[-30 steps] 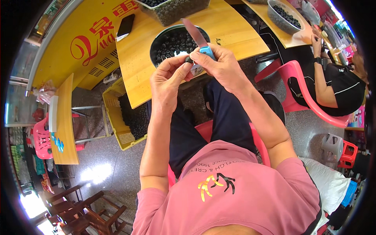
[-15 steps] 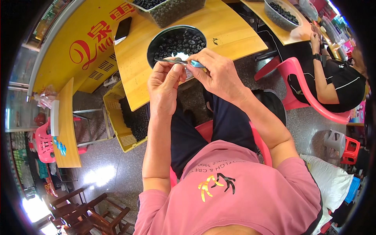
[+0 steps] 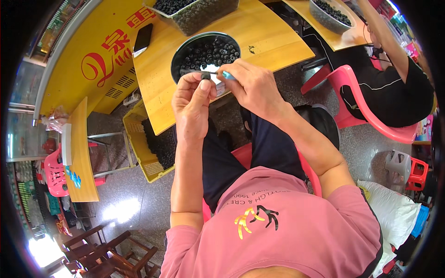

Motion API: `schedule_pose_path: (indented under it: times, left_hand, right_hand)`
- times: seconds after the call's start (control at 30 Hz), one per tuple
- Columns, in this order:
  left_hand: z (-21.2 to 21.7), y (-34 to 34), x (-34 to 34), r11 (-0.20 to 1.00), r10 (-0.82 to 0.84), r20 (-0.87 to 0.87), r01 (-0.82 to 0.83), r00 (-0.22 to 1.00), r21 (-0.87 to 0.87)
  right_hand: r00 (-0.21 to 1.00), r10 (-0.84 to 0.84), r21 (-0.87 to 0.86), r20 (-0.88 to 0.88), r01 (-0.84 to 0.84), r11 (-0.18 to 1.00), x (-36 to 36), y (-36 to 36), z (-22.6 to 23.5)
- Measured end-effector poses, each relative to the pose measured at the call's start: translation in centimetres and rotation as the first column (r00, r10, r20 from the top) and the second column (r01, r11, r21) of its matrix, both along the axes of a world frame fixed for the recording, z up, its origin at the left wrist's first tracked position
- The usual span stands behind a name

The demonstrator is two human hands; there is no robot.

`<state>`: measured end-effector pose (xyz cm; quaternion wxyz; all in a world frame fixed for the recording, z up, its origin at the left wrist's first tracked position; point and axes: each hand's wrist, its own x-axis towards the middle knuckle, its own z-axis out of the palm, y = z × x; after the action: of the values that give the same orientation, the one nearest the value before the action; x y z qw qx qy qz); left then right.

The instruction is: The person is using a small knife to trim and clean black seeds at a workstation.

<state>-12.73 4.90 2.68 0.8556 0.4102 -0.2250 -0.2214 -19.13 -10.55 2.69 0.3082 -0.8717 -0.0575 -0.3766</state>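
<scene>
At the left of the frame, a pink plastic chair (image 3: 54, 172) stands beside a narrow light-wood surface (image 3: 85, 160), with brown wooden chairs (image 3: 109, 255) below, at the lower left. Next, left of centre, a yellow plastic crate (image 3: 140, 153) of small dark pieces sits on the grey speckled floor (image 3: 153, 204).

Across the upper centre is a broad light-wood surface (image 3: 160, 92). It carries a black phone (image 3: 143, 37) near its left edge, a clear rectangular plastic tub (image 3: 190, 25) full of dark round pieces at the top, and a round dark bowl (image 3: 175, 65) partly filled with similar pieces.

At the bowl's near edge, the left hand (image 3: 191, 102) holds one small, dark, round piece (image 3: 206, 75), its grip pinching it between thumb and fingers. Just to the right, the right hand (image 3: 258, 88) has its grip closed around the bright blue handle of a knife (image 3: 227, 75); the thin blade, seen nearly edge-on, points left at the piece. Whether it cuts in cannot be told.

At the upper right, another person in black (image 3: 389, 99) sits on a pink plastic armchair (image 3: 357, 99) near a second clear tub (image 3: 328, 21) of dark pieces. At the lower right lies a white sack (image 3: 389, 213).
</scene>
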Motion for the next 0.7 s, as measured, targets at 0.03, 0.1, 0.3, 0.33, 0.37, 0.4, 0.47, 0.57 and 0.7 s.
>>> schedule_pose_path:
  times: [0.03,0.1,0.3,0.33,0.37,0.4,0.47,0.57,0.7]
  left_hand:
    - [0.5,0.0,-0.4,0.999,-0.001,0.023,0.002,1.000,-0.037]
    - [0.8,0.3,-0.5,0.997,0.004,0.048,-0.001,0.999,-0.074]
    - [-0.6,0.5,0.1,0.996,0.083,-0.039,-0.084,0.996,-0.025]
    - [-0.8,0.5,0.1,0.996,0.082,-0.037,-0.083,0.996,-0.025]
    - [-0.8,0.3,0.0,0.996,0.082,-0.036,-0.083,0.996,-0.025]
    - [-0.7,0.0,-0.2,0.996,0.083,-0.041,-0.084,0.996,-0.032]
    - [-0.8,-0.1,-0.3,0.996,0.092,-0.045,-0.093,0.995,-0.016]
    - [-0.8,0.0,-0.3,0.996,0.093,-0.044,-0.093,0.995,-0.007]
    - [-0.8,0.9,-0.1,0.998,0.064,-0.008,-0.064,0.998,-0.027]
  right_hand:
    - [0.996,-0.070,0.001,-0.050,0.071,0.998,0.7,-0.9,-1.4]
    - [0.986,-0.135,-0.001,-0.096,0.135,0.991,1.1,-1.3,-1.7]
    - [0.959,0.223,0.586,-0.174,-0.082,0.806,-0.3,0.9,2.3]
    - [0.938,0.300,0.657,-0.175,-0.116,0.745,-0.2,1.2,2.4]
    - [0.937,0.301,0.657,-0.176,-0.116,0.745,-0.1,1.3,2.4]
    - [0.926,0.341,0.701,-0.160,-0.137,0.700,-0.1,1.3,2.4]
    - [0.912,0.384,0.742,-0.142,-0.159,0.652,0.1,1.4,2.2]
    - [0.883,0.467,0.844,-0.036,-0.223,0.488,0.3,1.4,1.9]
    - [0.827,0.561,0.929,-0.029,-0.186,0.321,0.3,1.5,2.8]
